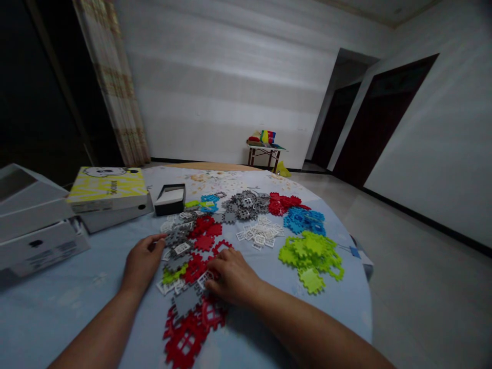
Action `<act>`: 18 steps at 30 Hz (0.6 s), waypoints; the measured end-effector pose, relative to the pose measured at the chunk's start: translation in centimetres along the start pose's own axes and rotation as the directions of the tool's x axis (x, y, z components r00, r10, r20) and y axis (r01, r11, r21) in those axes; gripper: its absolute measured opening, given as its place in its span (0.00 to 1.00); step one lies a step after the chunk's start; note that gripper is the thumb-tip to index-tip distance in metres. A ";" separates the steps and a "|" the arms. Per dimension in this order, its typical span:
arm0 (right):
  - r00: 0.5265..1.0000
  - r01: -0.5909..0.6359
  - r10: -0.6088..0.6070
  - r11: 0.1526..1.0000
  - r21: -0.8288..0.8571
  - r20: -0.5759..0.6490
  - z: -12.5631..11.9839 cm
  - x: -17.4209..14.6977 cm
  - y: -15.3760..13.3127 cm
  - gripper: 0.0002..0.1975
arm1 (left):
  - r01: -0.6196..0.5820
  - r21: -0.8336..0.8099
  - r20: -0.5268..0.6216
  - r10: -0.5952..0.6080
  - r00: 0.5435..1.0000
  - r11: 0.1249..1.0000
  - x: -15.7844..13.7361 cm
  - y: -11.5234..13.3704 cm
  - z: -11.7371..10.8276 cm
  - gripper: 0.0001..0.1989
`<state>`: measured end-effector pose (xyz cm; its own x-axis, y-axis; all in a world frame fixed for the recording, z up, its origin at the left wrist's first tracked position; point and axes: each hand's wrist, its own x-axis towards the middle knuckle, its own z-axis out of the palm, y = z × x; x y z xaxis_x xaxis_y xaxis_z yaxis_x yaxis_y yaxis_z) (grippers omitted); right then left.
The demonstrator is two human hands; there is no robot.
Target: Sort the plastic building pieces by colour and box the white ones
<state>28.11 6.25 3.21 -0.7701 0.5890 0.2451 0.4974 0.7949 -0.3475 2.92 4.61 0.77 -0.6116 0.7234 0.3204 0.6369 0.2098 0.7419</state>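
Red plastic is noted nearest: toothed window pieces (197, 329) are spread at the near end of a mixed heap (195, 266), partly overlapped by a grey plate (186, 301). Just beyond, a white lattice piece (204, 281) is met by the thumb and fingertips of the right hand (232, 277); whether it is pinched or merely touched cannot be told. The left hand (142, 260) is set at the heap's left edge, beside grey pieces (176, 238), its fingers curled and the gap to the thumb narrow; whether anything is held there cannot be told.

Risk, judged: because pieces are stacked with toothed edges crossed, neighbours could be dragged along if the white lattice piece is pulled sideways. Being small and thin, it could also be dropped among the red ones.

Farther right, a lime pile (311, 256) is laid near the table edge (363, 287); by a wide sweep of the right forearm (292, 310), pieces could be pushed to the floor (423, 287). A white pile (261, 231) is placed between heap and lime. Beyond, a blue pile (305, 220), a red pile (282, 203) and a grey pile (241, 207) are set close together; through such narrow spacing, colours could be mixed by one nudge. At far left, a black box (169, 207) is seen beside a yellow-and-white box (111, 189).
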 end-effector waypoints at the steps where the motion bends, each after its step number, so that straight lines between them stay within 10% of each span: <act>1: 1.000 0.000 0.000 1.000 -0.015 0.008 0.2 0.1 0.0 0.12 | 0.006 0.003 0.007 -0.006 1.000 1.000 0.0 0.0 0.0 0.21; 12: 0.987 -0.005 0.059 0.942 0.335 -0.152 -1.4 0.2 1.8 0.04 | 0.017 -0.011 0.025 -0.017 1.000 1.000 -0.1 0.2 -0.2 0.23; 18: 0.864 -0.152 0.276 0.940 0.306 -0.421 -4.4 -0.6 7.7 0.04 | 0.021 -0.014 0.026 -0.021 0.999 1.000 -0.1 0.1 0.0 0.22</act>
<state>34.18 12.69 4.41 -0.3597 0.7899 0.4966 0.4619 0.6132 -0.6408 3.01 4.56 0.86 -0.6126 0.7355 0.2894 0.6169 0.2160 0.7568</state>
